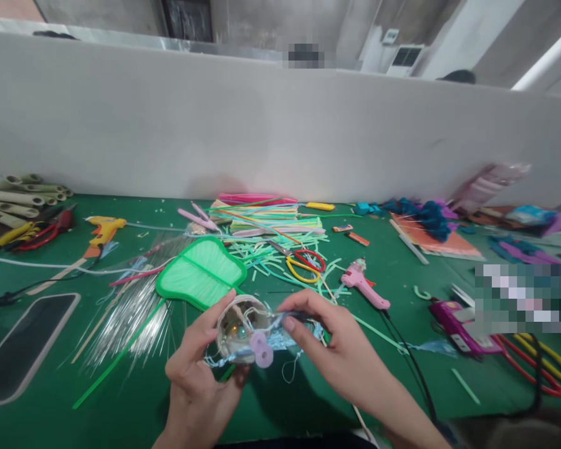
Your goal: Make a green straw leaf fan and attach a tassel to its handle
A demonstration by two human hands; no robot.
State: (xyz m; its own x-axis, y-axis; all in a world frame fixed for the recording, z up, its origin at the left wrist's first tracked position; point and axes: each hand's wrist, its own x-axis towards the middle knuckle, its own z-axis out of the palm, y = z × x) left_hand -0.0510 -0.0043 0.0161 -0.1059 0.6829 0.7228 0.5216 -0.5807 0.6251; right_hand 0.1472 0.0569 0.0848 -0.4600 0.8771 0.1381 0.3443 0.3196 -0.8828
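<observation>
My left hand (194, 368) is wrapped around a small round whitish craft piece (240, 327) with wire and beads showing inside it and a pale purple disc (262, 349) at its front. My right hand (330, 346) pinches thin light-blue ribbon or tinsel (287, 337) at the piece's right side, and the fingers are closed on it. Both hands hover just above the green table (42, 418), near its front edge. A green leaf-shaped fan frame (201, 271) lies right behind the craft piece.
Silver tinsel strands (131, 318) and a dark phone (21, 346) lie to the left. Coloured strips (266, 224), red-yellow scissors (306, 265), a pink glue gun (364, 284), a yellow glue gun (103, 227) and a purple one (458, 324) are spread about. A white partition (280, 125) rises behind.
</observation>
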